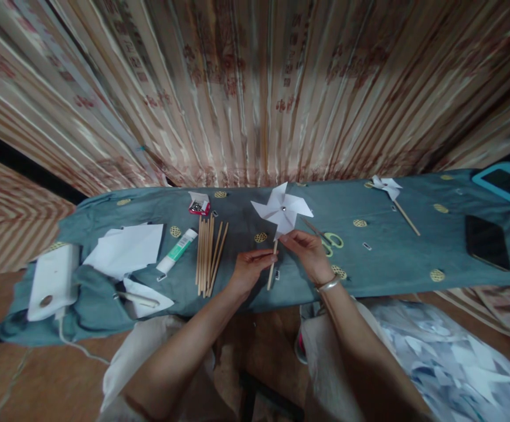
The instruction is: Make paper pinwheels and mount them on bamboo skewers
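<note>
A white paper pinwheel point(282, 212) with a small round metal pin at its centre faces me above the cloth. My left hand point(251, 268) pinches its wooden stick point(271, 274) between thumb and fingers. Close by, my right hand point(308, 253), with a bangle at the wrist, is closed at the lowest blade, near the top of the stick; its fingertips partly cover that spot. Green-handled scissors point(330, 241) lie just behind the right hand. To the left of my hands, several wooden sticks point(206, 258) lie in a bundle beside a glue stick point(177, 252).
A red box of pins point(199, 205) sits behind the sticks. White paper sheets point(125, 249), a pen point(138, 299) and a white power strip point(53, 281) occupy the left. Rightward lie another pinwheel point(387, 187), a dark phone point(487, 242) and a blue-framed tablet point(507, 181). A curtain point(255, 94) hangs behind.
</note>
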{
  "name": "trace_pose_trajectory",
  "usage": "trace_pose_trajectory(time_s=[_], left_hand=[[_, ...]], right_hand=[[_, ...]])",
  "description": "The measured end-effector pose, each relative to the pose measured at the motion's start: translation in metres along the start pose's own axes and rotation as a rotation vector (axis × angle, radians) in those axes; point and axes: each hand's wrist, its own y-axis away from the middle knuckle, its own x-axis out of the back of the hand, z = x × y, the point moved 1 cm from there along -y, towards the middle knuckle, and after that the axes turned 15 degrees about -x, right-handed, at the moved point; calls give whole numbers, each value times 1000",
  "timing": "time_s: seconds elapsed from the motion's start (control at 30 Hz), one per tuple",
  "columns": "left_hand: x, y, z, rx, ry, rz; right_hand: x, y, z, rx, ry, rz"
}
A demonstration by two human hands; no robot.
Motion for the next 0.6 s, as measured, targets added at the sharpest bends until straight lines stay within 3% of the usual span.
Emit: trace_pose_trajectory(time_s=[0.4,0.5,0.6], left_hand=[[-4,0,-12,-59,56,24],[-7,0,-11,-53,72,40],[-8,-1,-6,-50,78,49]], right_hand=[[-8,12,18,14,102,111],[-7,12,14,44,148,158],[7,5,-1,69,220,241]])
